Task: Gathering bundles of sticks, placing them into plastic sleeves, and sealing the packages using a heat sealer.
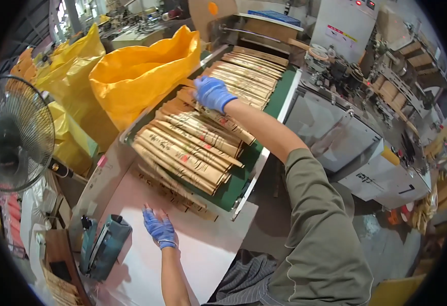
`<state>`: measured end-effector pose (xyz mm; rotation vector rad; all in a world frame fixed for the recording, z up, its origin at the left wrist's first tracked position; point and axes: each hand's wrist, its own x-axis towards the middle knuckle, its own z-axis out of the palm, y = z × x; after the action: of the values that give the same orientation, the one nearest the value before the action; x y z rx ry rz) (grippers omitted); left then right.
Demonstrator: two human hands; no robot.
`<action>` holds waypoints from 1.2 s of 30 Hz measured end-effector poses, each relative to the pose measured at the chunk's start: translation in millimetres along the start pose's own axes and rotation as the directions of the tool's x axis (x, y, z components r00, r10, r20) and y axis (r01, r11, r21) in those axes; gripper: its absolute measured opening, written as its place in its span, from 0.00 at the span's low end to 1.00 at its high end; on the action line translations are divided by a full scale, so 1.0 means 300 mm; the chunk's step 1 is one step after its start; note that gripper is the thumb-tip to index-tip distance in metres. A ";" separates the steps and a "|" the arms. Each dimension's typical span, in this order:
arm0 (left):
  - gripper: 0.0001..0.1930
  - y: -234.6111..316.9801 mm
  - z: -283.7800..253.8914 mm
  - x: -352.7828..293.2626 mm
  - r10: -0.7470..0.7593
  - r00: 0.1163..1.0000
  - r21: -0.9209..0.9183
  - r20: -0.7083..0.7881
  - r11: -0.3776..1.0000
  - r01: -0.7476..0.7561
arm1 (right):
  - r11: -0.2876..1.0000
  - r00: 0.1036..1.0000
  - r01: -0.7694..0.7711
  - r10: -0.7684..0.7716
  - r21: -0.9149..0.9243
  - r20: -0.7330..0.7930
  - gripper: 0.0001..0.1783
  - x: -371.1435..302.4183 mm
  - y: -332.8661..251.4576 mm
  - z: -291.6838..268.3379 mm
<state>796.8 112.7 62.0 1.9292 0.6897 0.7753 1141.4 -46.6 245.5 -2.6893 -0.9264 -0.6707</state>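
Note:
Long, narrow brown paper sleeves with dark and red print overlap in rows [182, 148] on a green conveyor belt [231, 196]. My right hand [213, 94], in a blue glove with bare fingertips, reaches across the belt. Its fingers curl over the left ends of sleeves midway along the row, partly hidden by the hand itself. Several sleeves hang down over the belt's near end. My left hand [159, 227], gloved the same way, is over the pale pink tabletop [198, 255] just below them, its fingers spread and holding nothing.
A large open yellow sack [142, 76] stands left of the belt. A black fan [17, 132] is at far left. A teal device [106, 247] sits on the table's left side. White machine cabinets [330, 132] stand to the right.

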 end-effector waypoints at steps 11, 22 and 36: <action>0.24 -0.063 0.091 0.060 0.053 0.999 0.258 -0.009 0.965 -0.049 | 0.770 0.787 -0.607 0.550 -0.198 -0.279 0.23 -0.193 0.753 0.067; 0.24 0.066 0.175 0.004 0.059 0.998 0.299 0.008 0.952 -0.059 | 0.619 0.705 -0.646 0.708 -0.446 -0.038 0.37 0.143 0.911 0.199; 0.22 0.176 0.194 0.053 -0.145 0.989 0.138 -0.002 0.980 0.144 | 0.994 0.968 -0.075 0.091 -0.076 0.233 0.13 -0.073 0.425 0.098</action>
<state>858.7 70.4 90.7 1.9792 0.8886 0.6429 1216.4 -147.2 202.1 -2.8960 -0.8514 -0.3760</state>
